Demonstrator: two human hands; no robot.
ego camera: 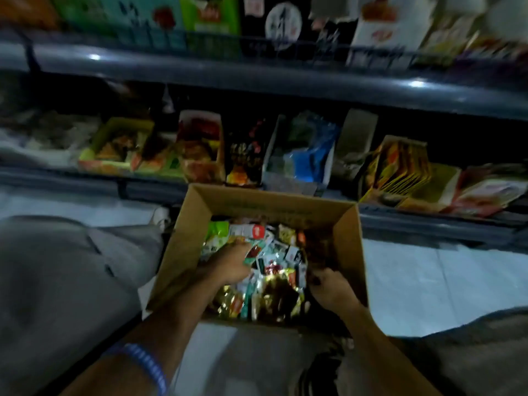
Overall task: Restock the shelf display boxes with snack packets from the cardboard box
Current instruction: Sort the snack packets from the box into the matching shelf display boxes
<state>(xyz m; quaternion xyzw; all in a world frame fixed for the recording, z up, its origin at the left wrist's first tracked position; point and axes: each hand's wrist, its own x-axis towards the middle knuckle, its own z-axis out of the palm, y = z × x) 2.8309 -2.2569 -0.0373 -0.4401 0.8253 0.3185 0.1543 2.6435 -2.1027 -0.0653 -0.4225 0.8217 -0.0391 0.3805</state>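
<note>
An open cardboard box (351, 244) stands on the floor in front of the low shelf, heaped with mixed snack packets (274, 252). Both my hands are inside it. My left hand (231, 264) lies on the pile at the left, its fingers curled into the packets around a green and red one. My right hand (328, 287) is at the right side of the pile, fingers curled round dark packets near the box wall. The frame is blurred, so the exact grip is unclear. Display boxes (200, 147) of snacks line the low shelf behind the box.
The low shelf rail (148, 184) runs just behind the box; a second shelf edge (257, 78) overhangs above, with more product boxes on top. My grey-trousered knees (71, 281) flank the box on the pale tiled floor (423, 281).
</note>
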